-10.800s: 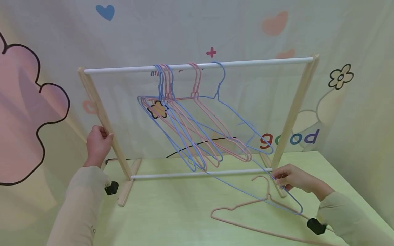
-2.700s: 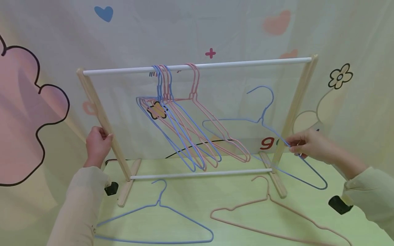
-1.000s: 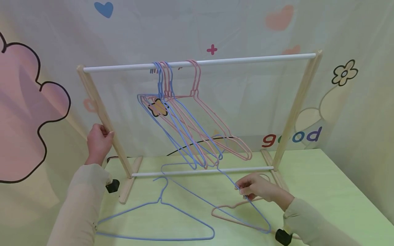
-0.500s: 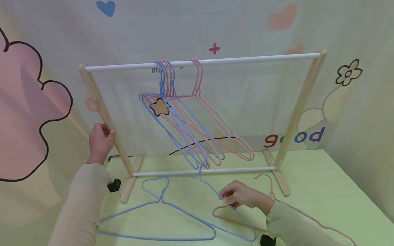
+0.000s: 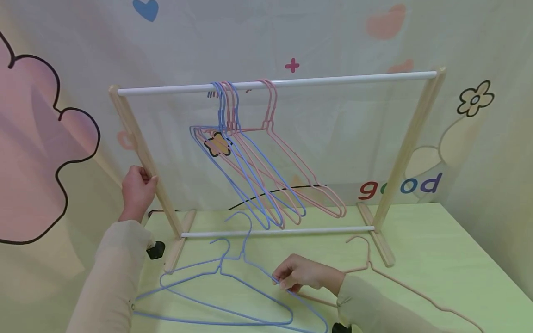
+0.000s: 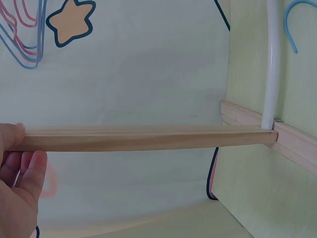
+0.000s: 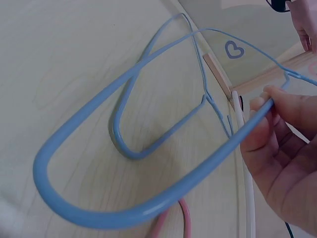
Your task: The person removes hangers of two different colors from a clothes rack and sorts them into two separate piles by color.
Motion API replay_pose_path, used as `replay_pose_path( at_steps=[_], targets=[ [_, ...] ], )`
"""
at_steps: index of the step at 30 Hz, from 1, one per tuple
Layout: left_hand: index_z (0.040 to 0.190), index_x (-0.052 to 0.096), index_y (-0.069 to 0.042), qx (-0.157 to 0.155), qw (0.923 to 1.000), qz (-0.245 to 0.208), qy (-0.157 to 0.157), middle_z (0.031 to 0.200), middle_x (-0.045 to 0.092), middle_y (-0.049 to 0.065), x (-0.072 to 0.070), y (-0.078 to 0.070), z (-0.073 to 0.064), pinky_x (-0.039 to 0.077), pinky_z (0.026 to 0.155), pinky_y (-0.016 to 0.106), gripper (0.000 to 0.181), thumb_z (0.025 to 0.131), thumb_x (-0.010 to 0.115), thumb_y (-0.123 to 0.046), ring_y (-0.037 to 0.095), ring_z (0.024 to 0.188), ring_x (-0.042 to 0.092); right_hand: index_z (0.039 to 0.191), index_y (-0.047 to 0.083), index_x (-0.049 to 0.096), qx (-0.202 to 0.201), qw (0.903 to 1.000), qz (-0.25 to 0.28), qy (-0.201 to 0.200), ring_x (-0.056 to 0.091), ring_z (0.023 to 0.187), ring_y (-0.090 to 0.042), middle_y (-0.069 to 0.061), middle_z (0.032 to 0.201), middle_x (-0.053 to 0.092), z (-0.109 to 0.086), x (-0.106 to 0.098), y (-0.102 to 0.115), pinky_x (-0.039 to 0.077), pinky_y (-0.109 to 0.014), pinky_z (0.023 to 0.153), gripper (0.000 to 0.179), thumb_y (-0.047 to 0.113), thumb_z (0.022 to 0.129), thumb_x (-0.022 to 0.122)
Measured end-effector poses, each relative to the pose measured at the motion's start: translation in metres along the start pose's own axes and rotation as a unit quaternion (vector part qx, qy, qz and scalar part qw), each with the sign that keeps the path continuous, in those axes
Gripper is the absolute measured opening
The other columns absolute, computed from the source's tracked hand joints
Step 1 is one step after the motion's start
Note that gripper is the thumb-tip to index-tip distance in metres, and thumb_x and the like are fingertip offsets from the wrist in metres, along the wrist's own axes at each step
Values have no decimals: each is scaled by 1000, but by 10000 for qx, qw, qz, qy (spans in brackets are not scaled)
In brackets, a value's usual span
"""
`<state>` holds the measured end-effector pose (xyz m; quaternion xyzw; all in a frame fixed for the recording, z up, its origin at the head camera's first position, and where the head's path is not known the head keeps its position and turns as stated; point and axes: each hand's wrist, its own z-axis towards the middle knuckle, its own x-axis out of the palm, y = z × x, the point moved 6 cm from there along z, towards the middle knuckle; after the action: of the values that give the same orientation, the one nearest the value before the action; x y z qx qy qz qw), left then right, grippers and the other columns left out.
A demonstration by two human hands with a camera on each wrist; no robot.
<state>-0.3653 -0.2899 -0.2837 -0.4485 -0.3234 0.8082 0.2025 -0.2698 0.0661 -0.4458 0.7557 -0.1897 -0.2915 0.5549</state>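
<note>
My left hand (image 5: pixel 139 192) grips the left wooden post (image 5: pixel 137 143) of the hanger rack, thumb toward the front. In the left wrist view its fingers curl round the post. With thumb and fingers, my right hand (image 5: pixel 304 273) pinches the right shoulder of a blue wire hanger (image 7: pixel 94 218). This hanger is tilted low over the table, its hook pointing up and left. Below it a second blue hanger (image 5: pixel 187 321) lies on the table, overlapped by the held one in the head view. A pink hanger (image 5: pixel 429 300) lies at right, partly hidden behind my right hand and sleeve.
The rack's white top rod (image 5: pixel 354 79) carries several blue and pink hangers near its middle, with two pink hangers (image 5: pixel 273 104) slightly apart. A white lower bar (image 5: pixel 325 230) joins the wooden feet. Behind stands a printed curtain (image 5: pixel 333 37).
The rightmost blue hanger has come off the rod in my right hand and moved left and down over the other blue hanger, which was laid down earlier. My left hand stays on the post.
</note>
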Motion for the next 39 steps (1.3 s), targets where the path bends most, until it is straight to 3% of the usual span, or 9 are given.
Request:
replay_pose_path(
  at_steps=[13, 21, 30, 39],
  targets=[
    [106, 41, 7, -7, 10000, 35, 37, 99, 50, 21, 0, -2, -1, 44, 75, 38, 28, 88, 48, -14, 31, 89, 50, 82, -12, 57, 32, 9992, -218, 341, 41, 48, -11, 0, 57, 44, 29, 24, 14, 40, -21, 46, 6, -8, 80, 54],
    [104, 42, 7, 44, 9999, 117, -90, 97, 51, 21, 1, 1, 0, 43, 76, 39, 27, 87, 49, -14, 32, 89, 51, 93, -15, 58, 210, 9988, -54, 431, 44, 48, -10, 0, 59, 50, 47, 36, 15, 41, -21, 46, 15, -7, 81, 53],
    [105, 42, 6, 44, 9999, 92, -58, 98, 51, 21, 2, 4, 2, 43, 76, 39, 28, 88, 48, -15, 32, 89, 51, 93, -14, 58, 265, 9980, -139, 555, 43, 46, -11, 0, 56, 50, 61, 40, 8, 39, -23, 45, 16, -4, 81, 54],
    [106, 42, 6, -13, 10000, 70, 4, 100, 51, 21, 2, 4, 3, 43, 77, 39, 29, 89, 48, -16, 31, 90, 50, 94, -9, 62, 475, 9985, -1, 280, 45, 48, -12, 0, 59, 52, 71, 38, -3, 40, -23, 46, 16, -6, 80, 55]
  ],
)
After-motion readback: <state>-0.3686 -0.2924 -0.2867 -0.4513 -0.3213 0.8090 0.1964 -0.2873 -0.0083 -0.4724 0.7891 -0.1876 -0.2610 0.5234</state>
